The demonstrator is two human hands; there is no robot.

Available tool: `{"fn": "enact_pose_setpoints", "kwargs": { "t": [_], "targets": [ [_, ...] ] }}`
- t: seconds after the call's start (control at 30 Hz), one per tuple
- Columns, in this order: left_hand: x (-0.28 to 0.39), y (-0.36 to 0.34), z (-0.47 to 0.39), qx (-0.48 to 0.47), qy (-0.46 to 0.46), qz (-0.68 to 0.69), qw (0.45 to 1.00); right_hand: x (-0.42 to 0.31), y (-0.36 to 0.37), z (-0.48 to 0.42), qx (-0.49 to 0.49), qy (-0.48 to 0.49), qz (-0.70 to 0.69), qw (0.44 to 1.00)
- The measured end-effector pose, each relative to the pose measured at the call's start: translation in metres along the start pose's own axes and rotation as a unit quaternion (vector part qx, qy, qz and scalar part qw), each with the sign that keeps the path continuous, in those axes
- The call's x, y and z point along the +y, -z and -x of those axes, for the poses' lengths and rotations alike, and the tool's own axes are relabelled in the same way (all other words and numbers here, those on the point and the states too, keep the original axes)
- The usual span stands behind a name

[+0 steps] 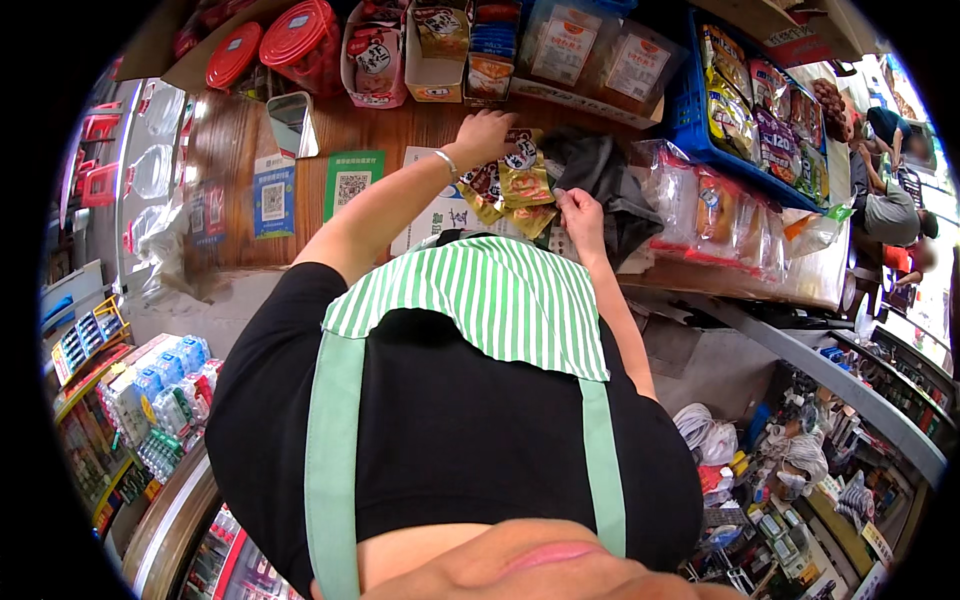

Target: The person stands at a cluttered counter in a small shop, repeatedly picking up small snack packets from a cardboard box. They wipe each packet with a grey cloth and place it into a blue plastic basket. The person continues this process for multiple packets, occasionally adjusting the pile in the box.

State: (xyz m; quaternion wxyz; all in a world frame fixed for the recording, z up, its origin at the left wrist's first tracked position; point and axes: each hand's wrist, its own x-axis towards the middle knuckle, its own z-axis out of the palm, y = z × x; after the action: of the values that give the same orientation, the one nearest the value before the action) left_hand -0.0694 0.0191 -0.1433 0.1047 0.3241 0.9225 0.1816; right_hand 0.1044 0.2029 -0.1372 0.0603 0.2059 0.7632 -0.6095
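Several gold snack packets point(527, 180) with brown tops lie overlapping on papers on the wooden counter point(360, 124) in front of me. My left hand point(482, 140), with a silver bangle at the wrist, reaches over their upper left edge, its fingertips pointing right. Whether it grips a packet cannot be made out. At the packets' right edge, my right hand point(581, 216) pinches the rim of a gold packet between thumb and forefinger. Just beyond it, a crumpled dark grey cloth point(600, 176) touches the packets.
Open snack boxes point(435, 64) and red-lidded jars point(300, 37) line the counter's back. A small mirror point(292, 124) and payment-code cards point(274, 196) stand left. Right are clear-wrapped packs point(720, 210) and a blue basket point(694, 112) of snacks. People point(892, 202) sit beyond.
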Motion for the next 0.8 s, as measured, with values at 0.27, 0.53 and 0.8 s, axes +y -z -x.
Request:
{"fn": "enact_pose_setpoints", "kwargs": {
  "t": [0.27,0.53,0.8],
  "targets": [
    [0.013,0.049,0.007,-0.124,0.059,0.391,0.91,0.01,0.001,-0.012,0.149,0.171,0.025,0.974],
    [0.027,0.064,0.025,-0.114,0.139,0.632,0.754,-0.07,0.002,-0.002,-0.106,0.032,-0.298,0.948],
    [0.05,0.076,0.038,-0.079,0.147,0.635,0.754,-0.077,0.024,0.013,-0.239,-0.021,-0.298,0.924]
  ]
}}
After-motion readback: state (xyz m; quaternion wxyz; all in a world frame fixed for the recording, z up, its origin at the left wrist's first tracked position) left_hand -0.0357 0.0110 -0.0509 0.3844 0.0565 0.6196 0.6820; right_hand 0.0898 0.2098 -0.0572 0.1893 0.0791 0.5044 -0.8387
